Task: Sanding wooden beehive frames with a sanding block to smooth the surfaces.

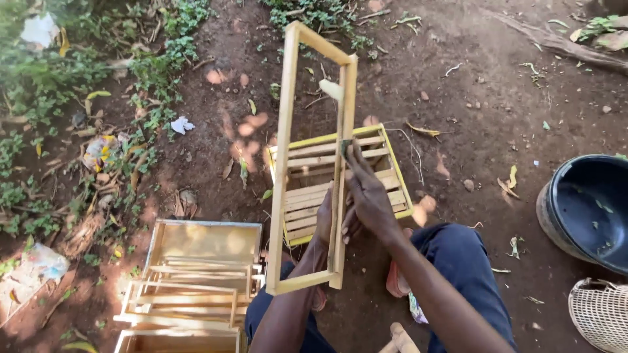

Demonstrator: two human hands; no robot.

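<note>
- Over bare red-brown soil, the right hand is curled around the right side bar of a long rectangular wooden frame, fingers stretched up along the wood and thumb pressed near a small dark thing at the bar, too small to make out.
- Just behind that same bar, the left hand grips it lower down, fingers wrapped round the wood; only part of the hand shows through the frame's opening.
- The wooden frame is held upright and a little tilted, its bottom bar close above the person's knees and its top bar far up toward the weeds.
- Behind the frame, on the ground, sits a yellow-edged wooden box filled with slats lying side by side.
- Blue trousers cover the legs below the hands.
- To the lower left, an open wooden box stands with several more light wooden frames stacked loosely in front of it.
- At the right edge rests a dark round basin, and beside it, lower, a pale woven basket.
- Green weeds and scraps of litter line the left side.
</note>
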